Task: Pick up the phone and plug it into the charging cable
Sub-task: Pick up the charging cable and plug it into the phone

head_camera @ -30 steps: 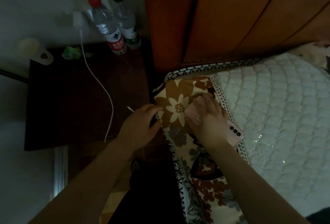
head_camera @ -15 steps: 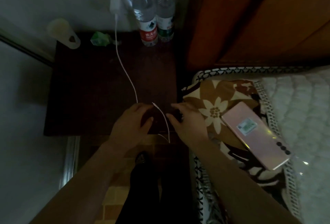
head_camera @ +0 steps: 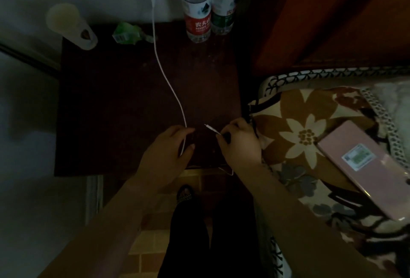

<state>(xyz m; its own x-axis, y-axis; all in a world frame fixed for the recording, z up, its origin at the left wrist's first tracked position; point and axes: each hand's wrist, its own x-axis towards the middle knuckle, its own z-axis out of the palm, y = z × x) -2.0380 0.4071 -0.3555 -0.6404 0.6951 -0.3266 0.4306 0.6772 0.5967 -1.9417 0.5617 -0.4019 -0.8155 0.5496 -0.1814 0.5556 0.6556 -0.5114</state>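
Over the dark counter (head_camera: 111,104), dim room: right hand (head_camera: 240,144) grip pinched on the charging cable (head_camera: 165,71) plug end, left hand (head_camera: 168,155) grip closed round the cord. Phone (head_camera: 368,173) lies w/ its back up on the floral bedding (head_camera: 304,122), right of both. Two bottles (head_camera: 198,11) beyond by the wall.

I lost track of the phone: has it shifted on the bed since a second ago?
Cannot tell: the pink phone lies on the floral bedding near the same flower, now uncovered; the camera itself moved.
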